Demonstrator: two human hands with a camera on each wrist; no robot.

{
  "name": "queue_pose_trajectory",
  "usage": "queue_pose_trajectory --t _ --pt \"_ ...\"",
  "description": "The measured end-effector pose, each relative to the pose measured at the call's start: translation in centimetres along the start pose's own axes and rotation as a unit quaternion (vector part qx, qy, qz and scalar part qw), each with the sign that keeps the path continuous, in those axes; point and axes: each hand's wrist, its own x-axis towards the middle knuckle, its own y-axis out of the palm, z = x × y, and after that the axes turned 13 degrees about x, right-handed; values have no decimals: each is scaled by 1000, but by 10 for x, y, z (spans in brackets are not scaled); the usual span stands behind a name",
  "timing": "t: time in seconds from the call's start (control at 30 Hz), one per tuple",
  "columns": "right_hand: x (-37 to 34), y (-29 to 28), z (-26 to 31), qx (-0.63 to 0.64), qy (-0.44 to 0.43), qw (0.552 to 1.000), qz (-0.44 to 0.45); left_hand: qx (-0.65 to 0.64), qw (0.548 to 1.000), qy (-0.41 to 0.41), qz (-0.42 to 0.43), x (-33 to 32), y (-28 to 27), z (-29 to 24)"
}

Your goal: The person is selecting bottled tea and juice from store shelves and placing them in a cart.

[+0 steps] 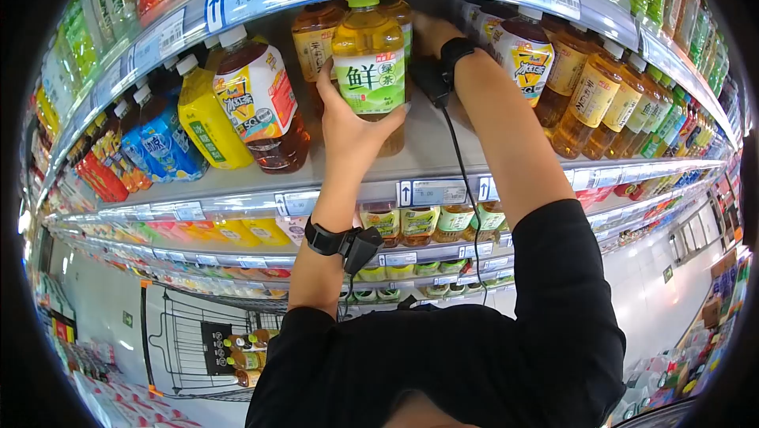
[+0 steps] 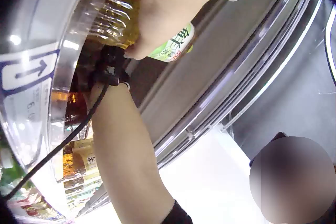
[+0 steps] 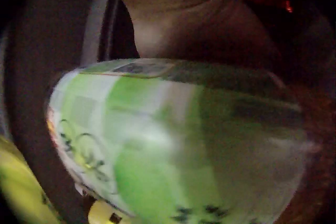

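The person's left hand (image 1: pixel 354 129) grips a large bottle with a green-and-white label (image 1: pixel 370 80), thumb up one side and fingers round the other, low on its body. So the bottle lies right in the left fingers, standing about upright, its long axis running from the palm up to the light-green cap (image 1: pixel 364 1). The left hand is the nearer one. The right hand (image 1: pixel 436 33) is deeper in, to the right of the held bottle and beyond the left fingers; whether its fingers are clenched, loose or round something, I cannot tell (the gap is dark).

Just behind the held bottle, to the left fingers' left, is an amber bottle with a beige label (image 1: pixel 312 39). Well to their left stands a dark tea bottle (image 1: pixel 259 96), with a yellow bottle (image 1: pixel 207 124) beyond it. Under the fingers runs the grey shelf (image 1: pixel 431 142); to their right, past the right forearm (image 1: pixel 506 124), are more tea bottles (image 1: pixel 589 100). Farther off, down and to the left, a wire trolley (image 1: pixel 212 345) carries several bottles.

The left wrist view adds the ribbed, golden lower body of a bottle (image 2: pixel 113 11) close by the left hand, and the right forearm passing near it, which the head view does not show from that side. The right wrist view alone shows a green label (image 3: pixel 147 140) very close to the right wrist, blurred; its fingers are hidden there too.
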Motion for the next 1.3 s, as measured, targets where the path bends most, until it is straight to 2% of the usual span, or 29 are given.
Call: queue_pose_trajectory --t 0.1,0.2,0.3,0.57,0.8,1.07,1.3 --pt "31 -19 -11 1 18 1000 6 18 1000 17 -10 0 -1 1" --pt "85 -76 -37 3 56 998 10 30 999 23 -6 1 -2 1" --pt "71 -73 -63 5 85 996 12 41 999 34 -7 0 -2 4" --pt "50 -68 -76 -5 100 995 10 36 998 47 -11 2 0 12" --pt "44 -66 -71 -14 84 996 6 27 998 48 -10 3 1 14" --pt "58 -72 -39 -30 32 999 -2 27 999 22 1 2 -2 6" --pt "46 -86 -48 -40 31 998 -21 19 1000 22 1 1 -1 4"
